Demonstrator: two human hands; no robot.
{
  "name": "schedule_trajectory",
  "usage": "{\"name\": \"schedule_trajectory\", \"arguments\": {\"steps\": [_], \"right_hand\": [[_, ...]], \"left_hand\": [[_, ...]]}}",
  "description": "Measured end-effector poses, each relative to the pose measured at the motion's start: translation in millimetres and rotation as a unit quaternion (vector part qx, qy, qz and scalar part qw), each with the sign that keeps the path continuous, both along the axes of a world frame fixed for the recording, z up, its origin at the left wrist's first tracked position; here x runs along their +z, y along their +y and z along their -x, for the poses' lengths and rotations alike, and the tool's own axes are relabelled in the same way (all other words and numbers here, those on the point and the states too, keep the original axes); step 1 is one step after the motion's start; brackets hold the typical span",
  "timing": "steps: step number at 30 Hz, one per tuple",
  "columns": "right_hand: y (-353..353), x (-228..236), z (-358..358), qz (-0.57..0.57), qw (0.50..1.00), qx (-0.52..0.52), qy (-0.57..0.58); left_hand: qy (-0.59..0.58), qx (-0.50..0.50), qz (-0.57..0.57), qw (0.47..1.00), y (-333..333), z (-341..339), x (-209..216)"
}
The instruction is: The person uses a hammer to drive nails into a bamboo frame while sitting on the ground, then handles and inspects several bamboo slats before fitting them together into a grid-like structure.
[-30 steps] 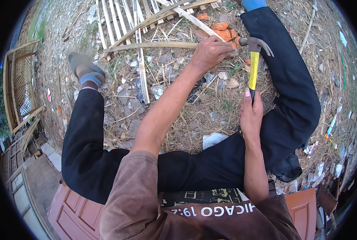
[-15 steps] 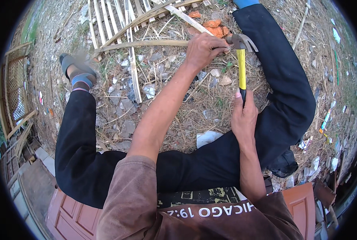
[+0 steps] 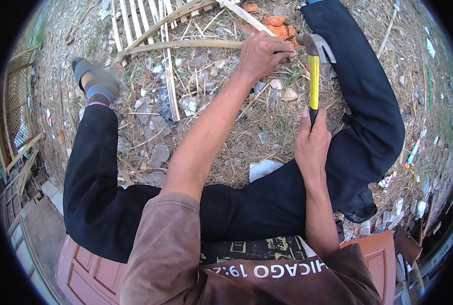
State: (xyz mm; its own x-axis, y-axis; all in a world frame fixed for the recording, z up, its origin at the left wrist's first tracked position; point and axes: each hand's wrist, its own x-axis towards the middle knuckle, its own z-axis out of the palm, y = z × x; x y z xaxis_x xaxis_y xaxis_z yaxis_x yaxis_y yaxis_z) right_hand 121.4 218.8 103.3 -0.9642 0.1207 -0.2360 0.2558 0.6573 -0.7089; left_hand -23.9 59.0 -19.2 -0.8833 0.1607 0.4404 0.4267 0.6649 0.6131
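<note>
My right hand [image 3: 313, 145] is wrapped round the black grip of a claw hammer [image 3: 314, 79] with a yellow handle. Its steel head is raised just right of my left fingertips, claw pointing right. My left hand [image 3: 263, 53] is closed, thumb and fingertips pinched together; whatever they hold is too small to make out. A thin wooden strip [image 3: 196, 44] runs from the left up to my left hand, and a paler slat [image 3: 247, 18] comes down to it from above. Where the two meet is hidden by the hand.
A frame of wooden slats [image 3: 130, 23] lies at the upper left. Orange brick pieces [image 3: 279, 28] sit beyond my left hand. My legs in black trousers [image 3: 358, 71] spread on both sides over ground [image 3: 267, 109] strewn with straw and stones. Reddish panelled wood [image 3: 92, 272] is beneath me.
The hammer has tilted slightly, its head shifting right relative to my left fingertips. The whole view has shifted a little. My left hand keeps its pinch at the strip.
</note>
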Motion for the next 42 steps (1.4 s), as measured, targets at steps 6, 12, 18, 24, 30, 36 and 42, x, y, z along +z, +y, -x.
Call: {"name": "schedule_trajectory", "arguments": {"steps": [6,12,18,24,30,36,42], "right_hand": [[-7,16,-4,0.037,0.998,0.005,0.044],[-3,-6,-3,0.012,1.0,0.002,0.009],[-3,6,0,0.03,0.999,-0.022,-0.003],[-5,4,0,0.019,0.997,-0.01,0.068],[14,-7,-2,0.035,0.998,-0.028,0.045],[9,-3,-1,0.034,0.999,-0.01,0.033],[8,-6,1,0.038,0.999,-0.004,0.005]], "left_hand": [[-0.009,0.017,0.018,1.0,-1,-2,3],[-0.014,0.01,0.008,1.0,0,-2,0],[0.0,0.005,0.017,1.0,-3,-2,-3],[0.014,-0.014,0.016,1.0,-2,1,-1],[0.064,-0.093,0.089,0.99,-18,-1,1],[0.098,-0.079,0.158,0.979,-20,-4,-3],[0.079,-0.098,0.187,0.974,-19,1,-3]]}}
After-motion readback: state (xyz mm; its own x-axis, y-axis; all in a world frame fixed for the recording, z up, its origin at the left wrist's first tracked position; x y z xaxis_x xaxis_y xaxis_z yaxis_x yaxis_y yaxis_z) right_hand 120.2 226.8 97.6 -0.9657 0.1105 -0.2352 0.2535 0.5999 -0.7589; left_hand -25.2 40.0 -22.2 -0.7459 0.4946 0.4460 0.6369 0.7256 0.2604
